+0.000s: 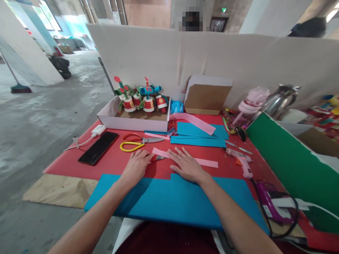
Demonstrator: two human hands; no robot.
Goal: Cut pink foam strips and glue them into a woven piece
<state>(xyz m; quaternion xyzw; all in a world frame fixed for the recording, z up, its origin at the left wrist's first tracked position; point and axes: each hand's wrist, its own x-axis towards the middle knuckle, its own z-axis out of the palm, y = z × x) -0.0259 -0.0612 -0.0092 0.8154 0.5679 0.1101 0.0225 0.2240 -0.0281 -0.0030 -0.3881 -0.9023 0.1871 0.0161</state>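
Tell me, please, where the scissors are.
In the head view, the scissors lie left of centre, between the white box and the left hand, right of the black smartphone.

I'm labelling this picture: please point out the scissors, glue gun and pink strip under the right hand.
Scissors (144, 140): head view, at the pivot.
Glue gun (244, 159): head view, on its body.
Pink strip (207, 163): head view, on its uncovered end at picture right.

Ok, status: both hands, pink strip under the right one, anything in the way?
Right hand flat on pink strip. Left hand near strip's left end, grip unclear. Metal tool close by strip, possibly in the way; scissors beyond left hand.
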